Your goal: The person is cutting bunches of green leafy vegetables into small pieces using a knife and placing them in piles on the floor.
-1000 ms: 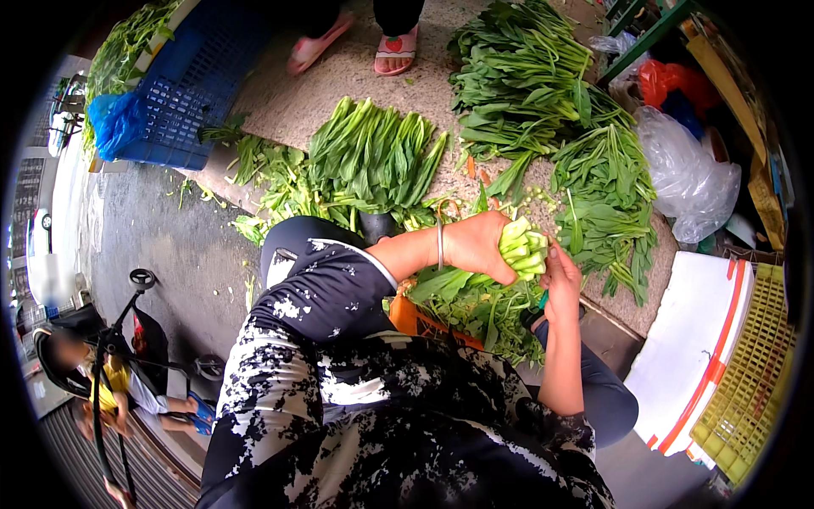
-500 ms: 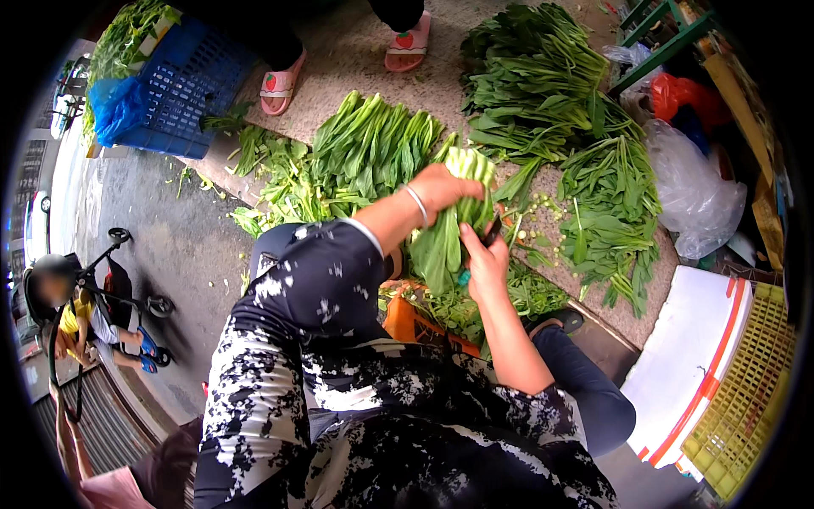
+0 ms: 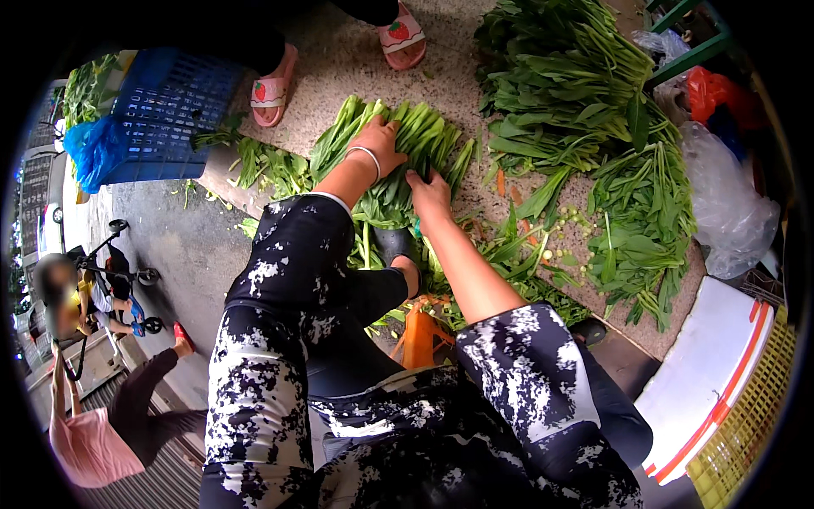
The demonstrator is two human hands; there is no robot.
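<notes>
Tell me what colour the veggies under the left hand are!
The veggies are green, with paler stems; best in head view.

head view | left-side head-worn fisheye | faces down | left hand (image 3: pixel 379 147), right hand (image 3: pixel 431 198) near | wide surroundings

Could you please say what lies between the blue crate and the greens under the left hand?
The head view shows loose green leaves on the slab there, with a pink slipper beyond them.

The left hand (image 3: pixel 379 153) and right hand (image 3: pixel 431 200) are now higher and further left, on the leafy greens (image 3: pixel 432 131) at upper centre; a pink-shirted person (image 3: pixel 97 445) shows more fully at lower left.
</notes>
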